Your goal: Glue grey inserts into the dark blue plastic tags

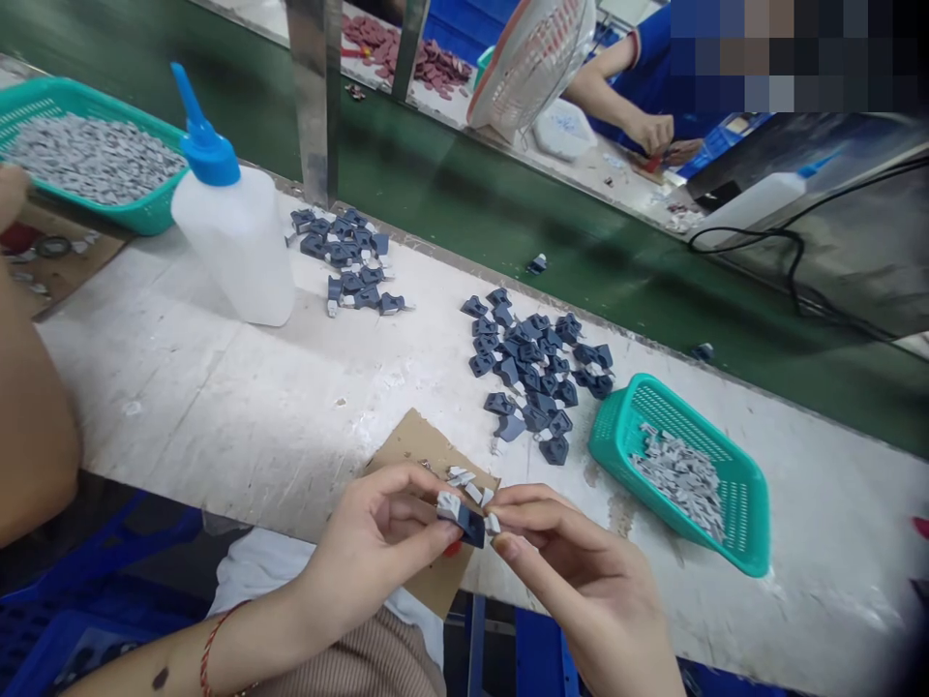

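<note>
Between its thumb and fingers my left hand point(384, 532) grips a dark blue plastic part point(473, 526) with a light grey piece point(450, 505) on its near-left end. My right hand point(581, 571) pinches a small pale grey piece point(493, 524) close to the dark part's right side; I cannot tell whether the two touch. Beneath both hands lies a cardboard sheet point(413, 440) with several loose pale pieces point(462, 476) on it. A bit of something red shows under my left thumb, mostly hidden.
Dark blue parts lie in a large pile point(533, 358) and a smaller group point(344, 242). A green basket point(755, 484) of grey pieces stands right; another green basket point(145, 215) is at far left. A white bottle point(239, 252) stands upright. Another person's arm point(33, 407) reaches in at left.
</note>
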A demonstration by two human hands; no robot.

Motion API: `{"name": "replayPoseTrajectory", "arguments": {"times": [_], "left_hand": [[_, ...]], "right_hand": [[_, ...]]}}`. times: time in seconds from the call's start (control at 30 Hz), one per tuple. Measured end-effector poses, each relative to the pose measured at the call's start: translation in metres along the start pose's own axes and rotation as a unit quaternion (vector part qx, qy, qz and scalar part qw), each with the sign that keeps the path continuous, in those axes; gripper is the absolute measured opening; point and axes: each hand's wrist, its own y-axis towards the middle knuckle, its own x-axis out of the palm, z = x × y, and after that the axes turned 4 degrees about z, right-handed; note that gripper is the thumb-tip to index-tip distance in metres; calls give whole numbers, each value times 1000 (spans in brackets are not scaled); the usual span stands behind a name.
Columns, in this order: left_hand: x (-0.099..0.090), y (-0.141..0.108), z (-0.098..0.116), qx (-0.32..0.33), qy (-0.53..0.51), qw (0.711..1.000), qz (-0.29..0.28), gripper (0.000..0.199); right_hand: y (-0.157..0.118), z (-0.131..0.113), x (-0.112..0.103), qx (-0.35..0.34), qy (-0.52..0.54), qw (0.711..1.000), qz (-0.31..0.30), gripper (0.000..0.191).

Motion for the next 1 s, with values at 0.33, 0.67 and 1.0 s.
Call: {"name": "replayPoseTrajectory", "arguments": {"times": [0.33, 0.67, 1.0], "left_hand": [[-2, -2, -5, 34, -1, 999, 5, 9], [0, -3, -1, 63, -12, 998, -3, 10], [7, 12, 6, 72, -83, 993, -41, 14]], "right_hand": [[1, -17, 6, -62, -135, 989, -24, 8], [4, -17, 4, 2, -30, 999, -44, 9], [16, -8, 36, 89, 141, 985, -53, 37]]}}
